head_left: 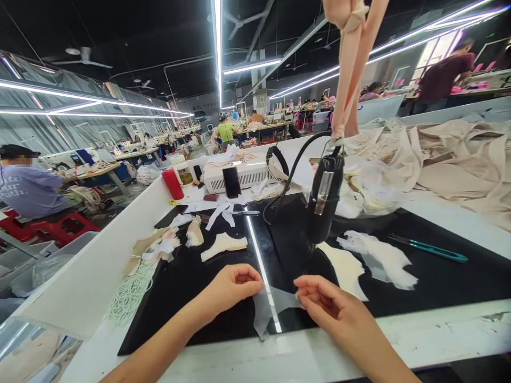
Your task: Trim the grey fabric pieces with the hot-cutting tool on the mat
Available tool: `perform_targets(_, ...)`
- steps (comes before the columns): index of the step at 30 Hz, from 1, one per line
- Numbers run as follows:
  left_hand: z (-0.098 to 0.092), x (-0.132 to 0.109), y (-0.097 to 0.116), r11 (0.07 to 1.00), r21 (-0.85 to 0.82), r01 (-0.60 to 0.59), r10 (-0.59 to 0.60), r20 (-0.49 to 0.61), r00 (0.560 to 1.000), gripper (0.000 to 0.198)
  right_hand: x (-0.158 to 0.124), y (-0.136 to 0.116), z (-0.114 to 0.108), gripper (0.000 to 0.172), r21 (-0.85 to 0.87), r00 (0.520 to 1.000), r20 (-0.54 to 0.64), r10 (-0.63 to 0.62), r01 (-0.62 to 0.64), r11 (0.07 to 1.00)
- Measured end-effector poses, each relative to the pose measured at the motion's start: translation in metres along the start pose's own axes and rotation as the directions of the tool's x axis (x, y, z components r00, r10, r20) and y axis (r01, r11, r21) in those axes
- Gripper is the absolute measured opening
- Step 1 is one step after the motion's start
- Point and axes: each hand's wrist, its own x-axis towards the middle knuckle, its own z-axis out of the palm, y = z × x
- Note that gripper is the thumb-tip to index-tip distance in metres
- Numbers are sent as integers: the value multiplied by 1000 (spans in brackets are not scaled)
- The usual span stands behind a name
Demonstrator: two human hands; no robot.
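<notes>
My left hand and my right hand each pinch one edge of a thin, see-through piece of mesh fabric. It hangs slack between them over the black glossy work surface. Just beyond the hands a black hand-held tool hangs upright from a cord. Its tip points down at the surface. A cream fabric cut piece lies under the tool, right behind my right hand.
More cream and white cut pieces lie on the black surface, with teal scissors at right. A red cylinder, a white box, a coil of cord and a beige fabric heap surround it. Other workers sit at distant tables.
</notes>
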Motion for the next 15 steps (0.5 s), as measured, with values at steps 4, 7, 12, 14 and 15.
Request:
perform_targets(4, -5, 3, -6, 1000, 16, -12, 12, -18, 1000, 28, -1, -9, 3, 18, 87, 999, 38, 18, -21, 996)
perform_targets(7, -9, 6, -11, 999, 25, -26, 27, -23, 999, 28, -3, -10, 6, 17, 74, 999, 29, -25, 23, 997)
perform_targets(12, -14, 7, -17, 998, 31, -60, 61, -35, 998, 29, -9, -8, 13, 19, 26, 986, 46, -158, 157, 987)
perform_targets(14, -16, 7, -19, 997, 33, -73, 74, -39, 996, 28, -10, -8, 14, 20, 12, 979, 72, -189, 189, 982)
perform_targets(15, -17, 7, -19, 996, 35, -80, 82, -38, 996, 27, -11, -8, 15, 20, 7, 976, 88, -198, 198, 980)
